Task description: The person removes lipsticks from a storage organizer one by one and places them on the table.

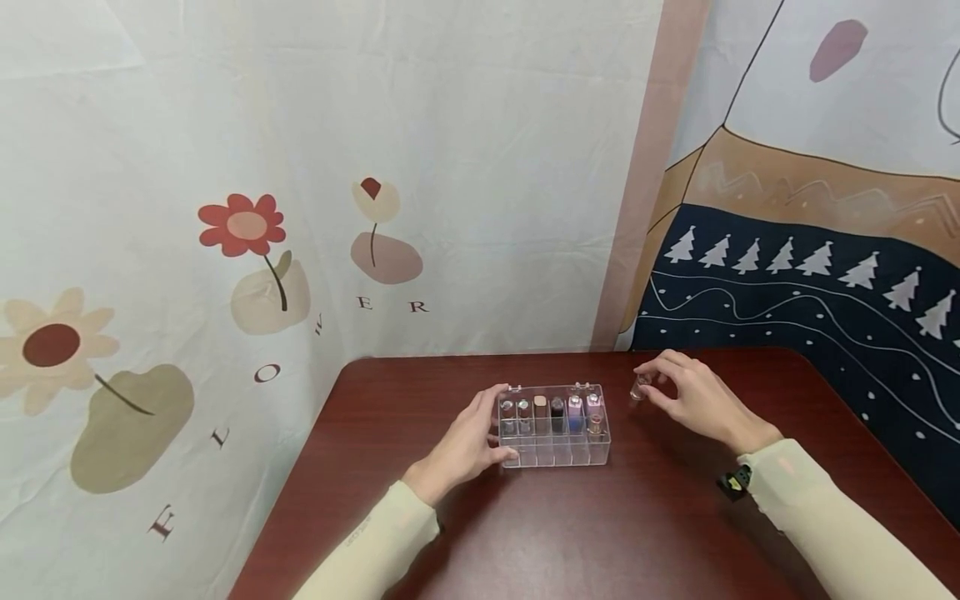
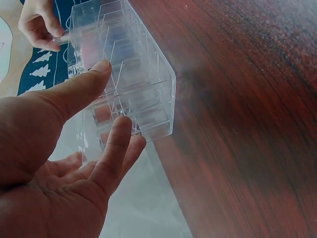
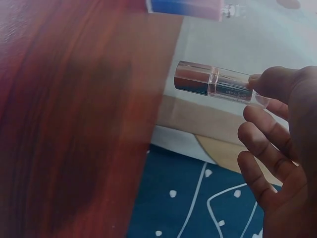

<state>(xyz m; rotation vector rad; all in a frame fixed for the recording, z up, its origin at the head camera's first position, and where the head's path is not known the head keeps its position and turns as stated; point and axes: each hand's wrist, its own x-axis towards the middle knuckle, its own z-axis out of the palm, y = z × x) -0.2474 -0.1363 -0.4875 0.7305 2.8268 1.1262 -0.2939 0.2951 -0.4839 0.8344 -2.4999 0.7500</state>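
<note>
A clear plastic lipstick organizer [image 1: 555, 452] stands on the table, divided into small compartments. Several lipsticks line its back part, among them a black one [image 1: 557, 410] and a pink-and-blue one [image 1: 575, 414]; another lipstick [image 1: 595, 426] sits nearer the front at the right end. My left hand [image 1: 467, 437] holds the organizer's left end, thumb at the front and fingers toward the back. To the right of the organizer, my right hand [image 1: 693, 396] pinches a shiny lipstick tube [image 3: 213, 85] with a clear end between thumb and index finger. The tube is held apart from the organizer.
The dark red wooden table [image 1: 562, 533] carries the organizer. Right behind it hangs a pale cloth [image 1: 487, 167] with printed flowers, and at the right a dark blue cloth [image 1: 750, 308] with white trees. A small black device [image 1: 735, 482] is at my right wrist.
</note>
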